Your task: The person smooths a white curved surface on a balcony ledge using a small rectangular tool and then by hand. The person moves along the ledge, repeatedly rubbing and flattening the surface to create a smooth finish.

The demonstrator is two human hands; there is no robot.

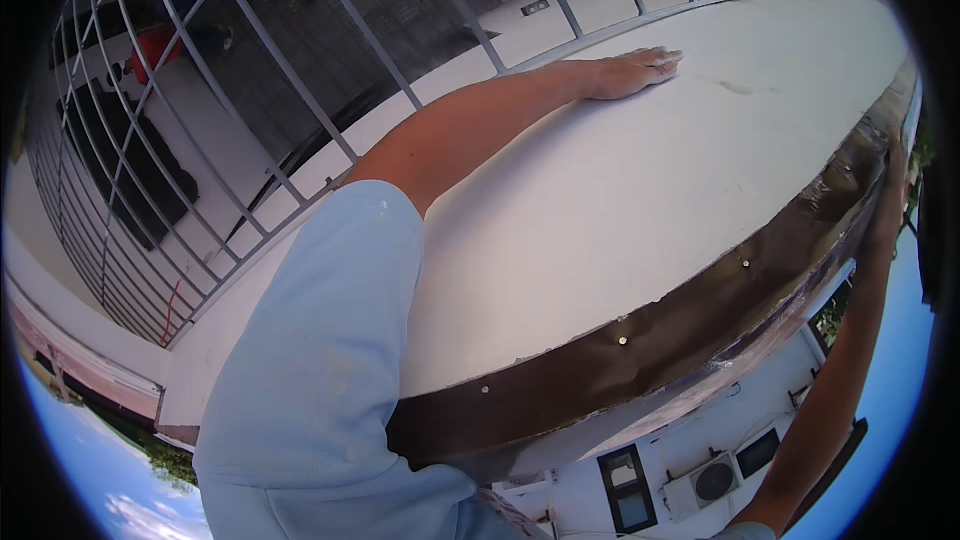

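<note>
Left hand flat at one o'clock on white slab, fingers spread, holding nothing; right hand at three o'clock against brown edge band, grip unclear; three studs.

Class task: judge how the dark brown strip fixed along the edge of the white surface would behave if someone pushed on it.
The dark brown strip looks pinned by small round fasteners, so it probably would not slide. It follows the white surface's curved edge, suggesting thin, somewhat bendable material. Its glossy patches hint it may be slippery.

You're outdoors on a building site: white slab, grey metal railing, air-conditioner units on the wall, open sky.
</note>
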